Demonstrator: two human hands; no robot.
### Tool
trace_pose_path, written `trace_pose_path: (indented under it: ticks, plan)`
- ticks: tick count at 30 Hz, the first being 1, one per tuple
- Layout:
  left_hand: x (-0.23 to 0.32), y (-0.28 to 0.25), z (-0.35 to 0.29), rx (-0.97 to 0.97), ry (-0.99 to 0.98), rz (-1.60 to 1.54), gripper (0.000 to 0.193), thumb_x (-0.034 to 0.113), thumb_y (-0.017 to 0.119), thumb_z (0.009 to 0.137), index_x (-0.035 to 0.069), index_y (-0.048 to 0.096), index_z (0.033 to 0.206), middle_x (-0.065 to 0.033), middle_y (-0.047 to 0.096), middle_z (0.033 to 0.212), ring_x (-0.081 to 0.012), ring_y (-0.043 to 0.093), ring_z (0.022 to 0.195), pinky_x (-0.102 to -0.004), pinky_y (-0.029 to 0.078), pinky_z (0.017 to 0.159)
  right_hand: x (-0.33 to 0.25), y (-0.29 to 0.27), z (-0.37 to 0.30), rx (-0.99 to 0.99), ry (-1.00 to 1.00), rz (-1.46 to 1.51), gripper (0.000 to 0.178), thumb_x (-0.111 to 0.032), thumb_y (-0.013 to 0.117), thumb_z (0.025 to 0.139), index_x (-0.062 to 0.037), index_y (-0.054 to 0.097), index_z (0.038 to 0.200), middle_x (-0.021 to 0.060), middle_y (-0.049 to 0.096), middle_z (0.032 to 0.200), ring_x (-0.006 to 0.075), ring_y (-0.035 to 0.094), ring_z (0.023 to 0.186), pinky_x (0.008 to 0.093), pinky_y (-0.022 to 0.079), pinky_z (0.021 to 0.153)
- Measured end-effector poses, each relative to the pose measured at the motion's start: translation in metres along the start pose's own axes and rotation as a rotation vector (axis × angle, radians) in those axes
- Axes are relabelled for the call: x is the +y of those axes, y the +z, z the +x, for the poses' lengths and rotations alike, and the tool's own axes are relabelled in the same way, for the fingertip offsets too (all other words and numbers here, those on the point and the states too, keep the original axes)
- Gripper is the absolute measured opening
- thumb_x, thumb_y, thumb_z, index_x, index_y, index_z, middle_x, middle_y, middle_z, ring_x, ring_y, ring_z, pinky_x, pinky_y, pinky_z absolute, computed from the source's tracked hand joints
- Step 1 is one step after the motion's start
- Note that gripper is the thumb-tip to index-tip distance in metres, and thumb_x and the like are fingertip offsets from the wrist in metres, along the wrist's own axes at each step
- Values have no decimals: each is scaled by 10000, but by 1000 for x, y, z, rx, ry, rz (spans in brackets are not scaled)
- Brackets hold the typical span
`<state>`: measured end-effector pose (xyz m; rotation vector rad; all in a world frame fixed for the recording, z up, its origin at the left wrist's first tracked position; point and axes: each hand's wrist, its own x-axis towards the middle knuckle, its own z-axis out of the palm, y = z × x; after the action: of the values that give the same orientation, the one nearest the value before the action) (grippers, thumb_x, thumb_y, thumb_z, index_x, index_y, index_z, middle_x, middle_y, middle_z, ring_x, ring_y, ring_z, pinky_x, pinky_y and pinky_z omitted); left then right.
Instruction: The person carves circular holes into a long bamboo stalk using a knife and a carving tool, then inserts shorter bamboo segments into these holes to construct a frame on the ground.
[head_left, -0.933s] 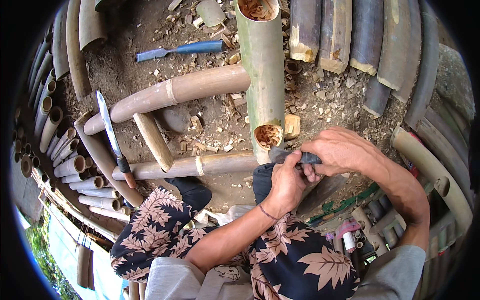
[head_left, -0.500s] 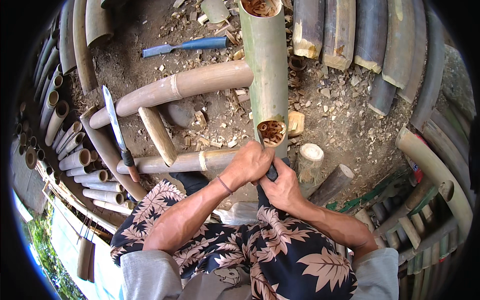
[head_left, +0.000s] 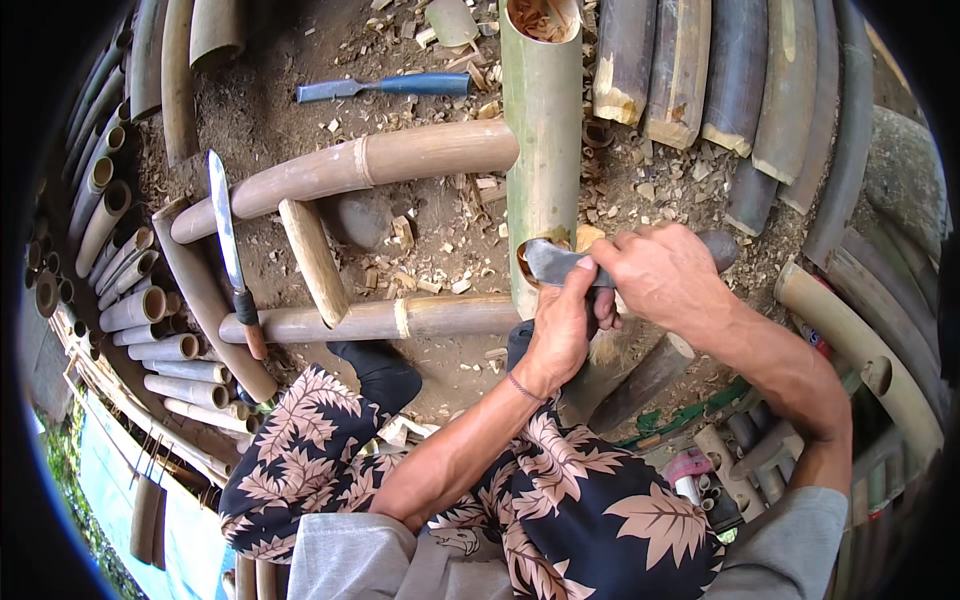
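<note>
Tan bamboo tubes with round hollow ends lay stacked at the far left. A machete with a long, shiny steel blade and a black-and-brown handle lay near them, across a smooth brown bamboo pole. A short, rough wooden peg sat between that pole and a second, straighter pole. Farther up, a blue-handled chisel lay on the crumbly soil among pale chips. A thick, smooth green bamboo tube followed, with shavings in its cut openings. At its nearer opening was a grey knife with a broad flat blade; whether the edge touched bamboo could not be told. The left hand pinched the blade, thumb pressed along it. Just beside, the right hand was folded over the handle, mostly hiding it. At the upper right, dark split bamboo lengths stood side by side, curved, with pale, jagged ends.
</note>
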<state>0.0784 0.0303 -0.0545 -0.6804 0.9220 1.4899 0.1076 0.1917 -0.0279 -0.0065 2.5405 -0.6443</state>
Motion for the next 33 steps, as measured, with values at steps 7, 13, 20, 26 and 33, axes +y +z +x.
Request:
trace_pose_path:
  ticks: [7, 13, 20, 26, 33]
  plan:
    - [4, -20, -7, -335, 18, -552, 474, 515, 414, 1018, 86, 563, 1154, -12, 603, 824, -146, 581, 790, -342, 502, 746, -35, -54, 88, -328, -384, -476, 116, -186, 712, 705, -82, 743, 746, 95, 715, 690, 248, 719, 679, 381, 552, 579]
    - [-33, -34, -58, -352, 24, 823, 801, 462, 668, 908, -64, 358, 1427, -190, 637, 1165, -308, 636, 1034, -388, 520, 908, -10, 1, -32, -305, 118, 322, 370, -403, 574, 941, -54, 696, 923, 150, 671, 672, 313, 667, 640, 438, 517, 636]
    - [-5, -2, -92, -160, 263, 1435, 596, 309, 648, 790, -42, 528, 1256, -289, 677, 899, -421, 698, 819, -474, 542, 767, -66, 64, -120, 522, 664, 1034, 414, -330, 513, 1001, 18, 597, 1209, 149, 703, 1042, 261, 656, 996, 344, 458, 978]
    - [58, 29, -94, -497, 169, 1539, 621, 364, 664, 829, -91, 546, 1235, -239, 696, 863, -310, 687, 706, -419, 558, 665, -52, 29, -97, 723, -46, 116, 411, -189, 765, 737, -51, 637, 1103, 86, 655, 840, 261, 666, 836, 379, 533, 755]
    - [71, -57, -54, 77, 567, 870, 737, 511, 610, 936, -89, 492, 1346, -205, 628, 1231, -252, 609, 1131, -368, 481, 987, -30, 68, -30, 1164, -57, 1567, 170, -60, 717, 831, 1, 581, 911, 70, 629, 710, 153, 648, 612, 322, 582, 565]
